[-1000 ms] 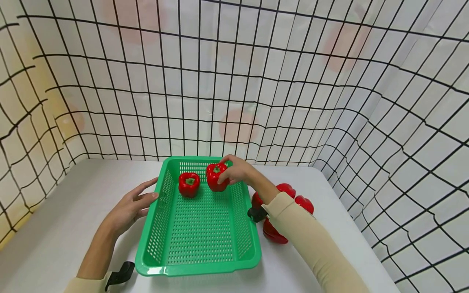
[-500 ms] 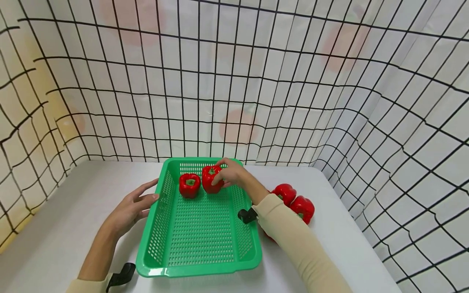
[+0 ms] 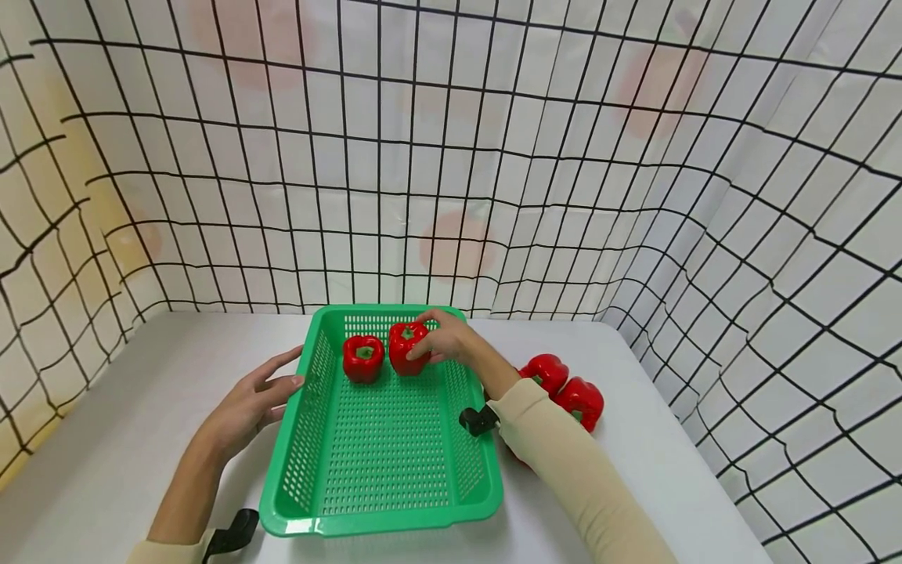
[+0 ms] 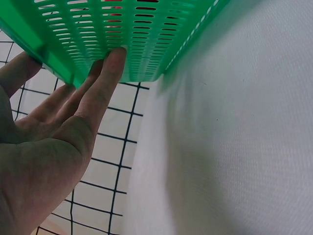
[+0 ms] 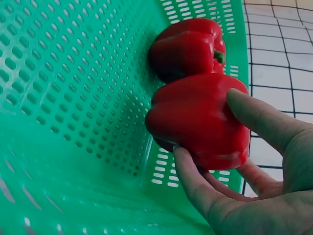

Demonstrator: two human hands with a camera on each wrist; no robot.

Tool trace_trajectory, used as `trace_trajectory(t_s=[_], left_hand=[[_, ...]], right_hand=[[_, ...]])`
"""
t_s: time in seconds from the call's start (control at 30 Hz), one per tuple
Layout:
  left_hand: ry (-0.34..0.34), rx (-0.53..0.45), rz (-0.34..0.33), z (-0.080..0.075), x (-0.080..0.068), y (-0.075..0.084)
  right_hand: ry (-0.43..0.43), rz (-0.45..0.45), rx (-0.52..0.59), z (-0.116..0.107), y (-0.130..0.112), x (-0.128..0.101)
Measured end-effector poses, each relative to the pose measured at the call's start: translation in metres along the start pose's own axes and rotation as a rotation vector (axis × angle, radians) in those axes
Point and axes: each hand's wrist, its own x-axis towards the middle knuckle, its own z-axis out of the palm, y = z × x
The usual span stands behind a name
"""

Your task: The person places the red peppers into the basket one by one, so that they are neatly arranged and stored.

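Note:
A green perforated basket (image 3: 384, 513) sits on the white table. At its far end stand two red bell peppers side by side. My right hand (image 3: 442, 341) grips the right pepper (image 3: 405, 348) (image 5: 198, 120), its fingers and thumb curled round it, and the pepper rests on the basket floor. The left pepper (image 3: 362, 357) (image 5: 188, 46) touches it. My left hand (image 3: 255, 395) (image 4: 58, 137) lies with straight fingers against the outside of the basket's left wall (image 4: 127, 34).
Two more red peppers (image 3: 544, 371) (image 3: 581, 401) lie on the table right of the basket, partly behind my right sleeve. Grid-patterned cloth walls close in the table at the back and both sides.
My right hand has lowered its pepper and shifted it left, setting it down beside the other one. The left hand has stayed on the basket wall.

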Motion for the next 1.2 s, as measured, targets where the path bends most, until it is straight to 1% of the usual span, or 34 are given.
trace_trajectory(t_s=[0.23, 0.4, 0.63, 0.93, 1.2], left_hand=[[-0.006, -0.005, 0.004, -0.001, 0.000, -0.002], [-0.011, -0.020, 0.005, -0.001, 0.000, -0.001], [-0.009, -0.022, 0.002, 0.001, 0.000, 0.000], [-0.012, -0.034, -0.004, 0.001, 0.000, -0.001], [-0.022, -0.039, -0.001, 0.001, 0.001, -0.001]], right_hand=[[-0.014, -0.013, 0.028, 0.002, 0.004, 0.003], [-0.006, -0.010, 0.043, 0.006, 0.006, 0.004], [0.020, -0.006, 0.010, 0.011, 0.011, 0.002], [0.027, -0.007, 0.019, 0.013, 0.013, 0.002], [0.057, 0.015, 0.016, 0.014, 0.014, 0.004]])
